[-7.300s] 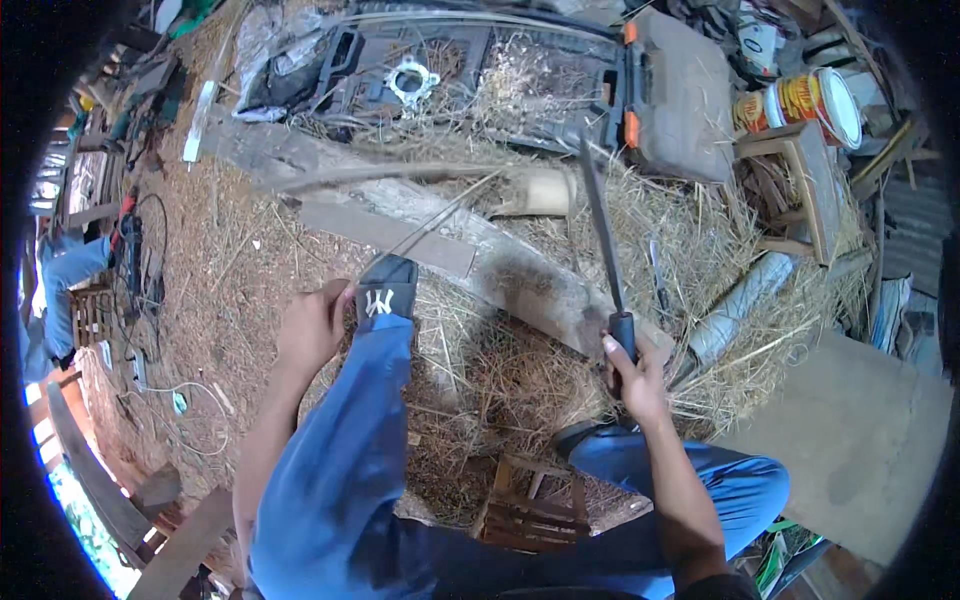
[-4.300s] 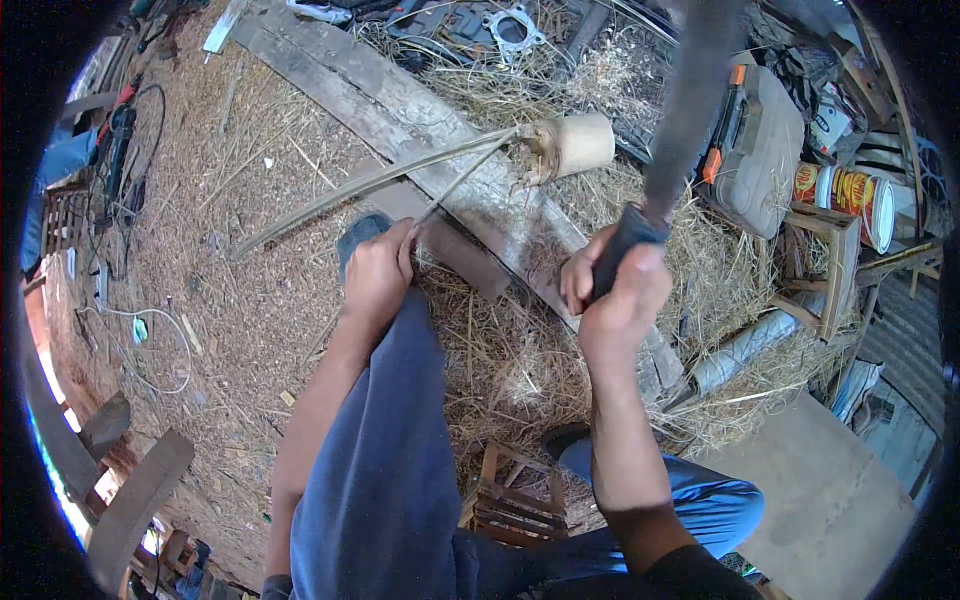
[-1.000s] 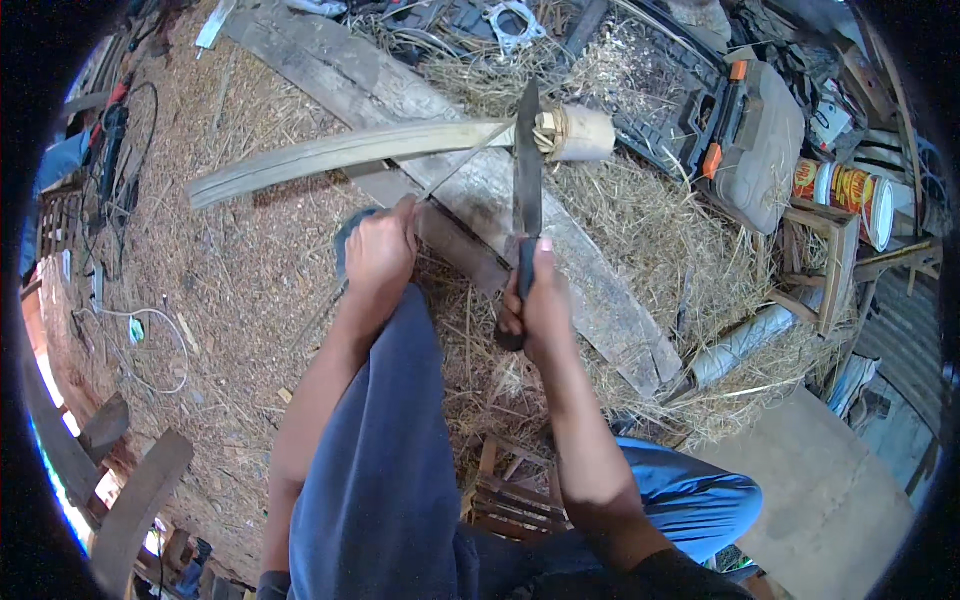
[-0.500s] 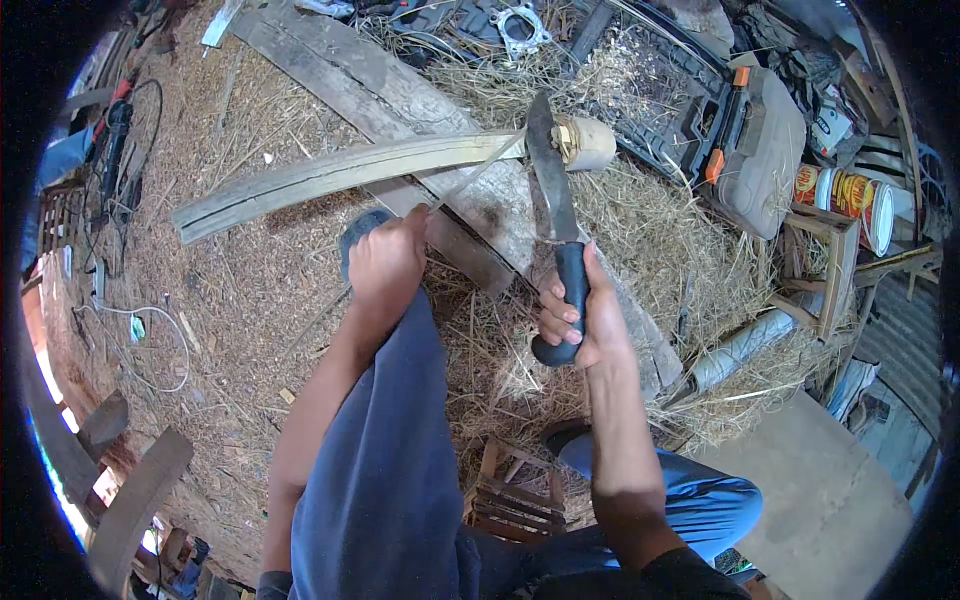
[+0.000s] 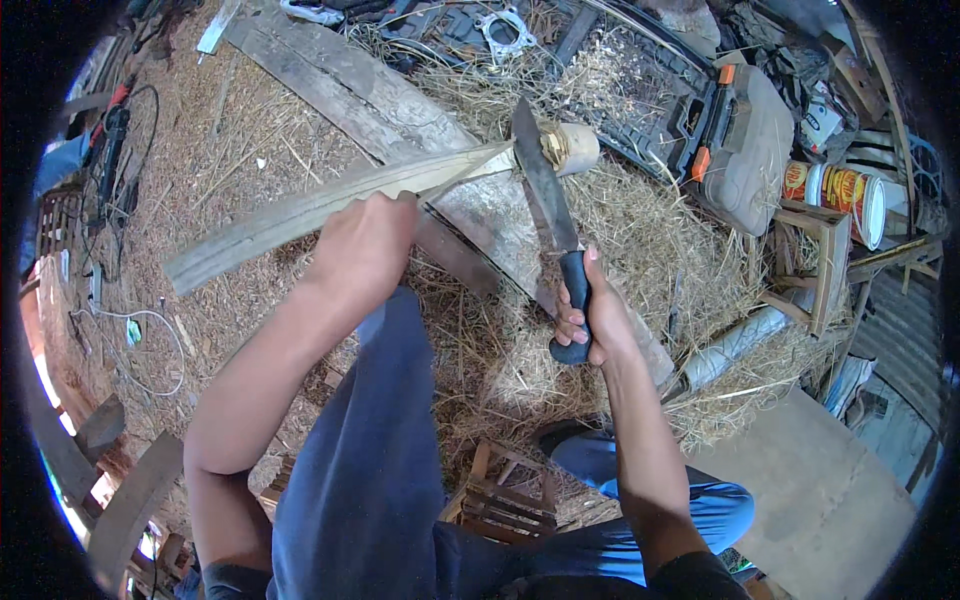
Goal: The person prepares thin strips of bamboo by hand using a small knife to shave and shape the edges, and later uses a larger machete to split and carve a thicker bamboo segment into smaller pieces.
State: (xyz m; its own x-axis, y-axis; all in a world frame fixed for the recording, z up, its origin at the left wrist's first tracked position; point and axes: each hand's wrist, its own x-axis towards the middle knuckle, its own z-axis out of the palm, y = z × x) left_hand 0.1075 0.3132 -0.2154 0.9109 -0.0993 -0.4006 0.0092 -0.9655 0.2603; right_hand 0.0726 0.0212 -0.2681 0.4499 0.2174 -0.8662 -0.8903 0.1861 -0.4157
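Straw (image 5: 710, 310) is strewn over the ground (image 5: 235, 350), across which a weathered plank (image 5: 345, 90) is laid aslant. Over both its long edges a curved, split bamboo-like slat (image 5: 270, 220) is extended, its cylindrical end (image 5: 578, 148) placed beyond the far edge. By the closed left hand (image 5: 365, 245) a thin strip (image 5: 462, 178) is pinched above the near edge, apparently so that the piece is steadied. By the wrapped fingers of the right hand (image 5: 608, 322) a long knife (image 5: 545, 190) is gripped by its black handle, presumably for control, its blade crossing the slat's narrow end; whether wood is touched cannot be told.
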